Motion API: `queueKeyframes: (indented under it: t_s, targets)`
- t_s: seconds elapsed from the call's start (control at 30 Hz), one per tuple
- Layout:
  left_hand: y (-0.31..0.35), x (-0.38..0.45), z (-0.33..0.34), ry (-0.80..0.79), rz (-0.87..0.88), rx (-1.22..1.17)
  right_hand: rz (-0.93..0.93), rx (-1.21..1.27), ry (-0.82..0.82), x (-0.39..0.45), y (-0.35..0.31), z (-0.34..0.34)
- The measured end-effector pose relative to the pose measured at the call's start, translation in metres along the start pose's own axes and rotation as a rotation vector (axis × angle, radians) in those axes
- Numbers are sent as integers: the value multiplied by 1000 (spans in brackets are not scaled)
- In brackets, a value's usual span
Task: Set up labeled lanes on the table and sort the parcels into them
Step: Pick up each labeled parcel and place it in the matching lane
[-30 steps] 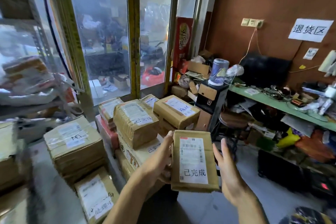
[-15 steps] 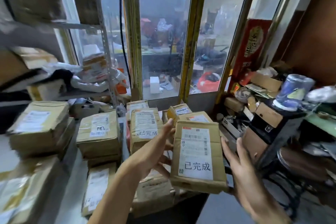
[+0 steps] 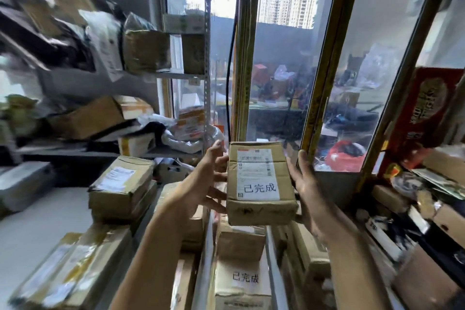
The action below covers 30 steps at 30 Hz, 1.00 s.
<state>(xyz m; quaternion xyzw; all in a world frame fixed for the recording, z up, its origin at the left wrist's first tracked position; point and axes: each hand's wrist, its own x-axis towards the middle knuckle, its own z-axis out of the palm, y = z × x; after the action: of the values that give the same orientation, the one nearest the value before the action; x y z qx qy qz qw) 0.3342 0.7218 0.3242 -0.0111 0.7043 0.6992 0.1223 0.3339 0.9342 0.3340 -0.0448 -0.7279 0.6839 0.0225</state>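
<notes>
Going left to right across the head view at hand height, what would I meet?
Stacked parcel → left hand → held parcel → right hand → red box.

Cluttered storeroom by a window

A metal shelf rack [image 3: 206, 78] stands left of the yellow window frame [image 3: 242, 63]; a red carton [image 3: 425, 111] leans at right.

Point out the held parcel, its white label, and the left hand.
held parcel [image 3: 261, 212]: head view, bare cardboard lower face.
white label [image 3: 256, 173]: head view, label middle.
left hand [image 3: 210, 178]: head view, palm middle.
</notes>
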Motion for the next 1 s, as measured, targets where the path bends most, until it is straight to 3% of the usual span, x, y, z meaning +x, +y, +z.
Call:
queueKeyframes:
  t_s: [0.13, 0.23, 0.43, 0.5, 0.6, 1.0]
  targets:
    - [-4, 3, -10, 69, -19, 26, 35, 56, -151, 9, 5, 18]
    - [-6, 7, -11, 109, -43, 56, 54, 60, -171, 18, 11, 21]
    - [-22, 11, -1, 166, -49, 200, 128, 104, -314, 27, 65, 13]
    - [-34, 10, 4, 202, -61, 194, 191, 136, -312, 27, 82, 16]
    - [-47, 23, 3, 129, -72, 206, 239, 166, -346, 22, 90, 21]
    - [-57, 29, 1, 166, -35, 201, 189, 40, -267, 21, 92, 18]
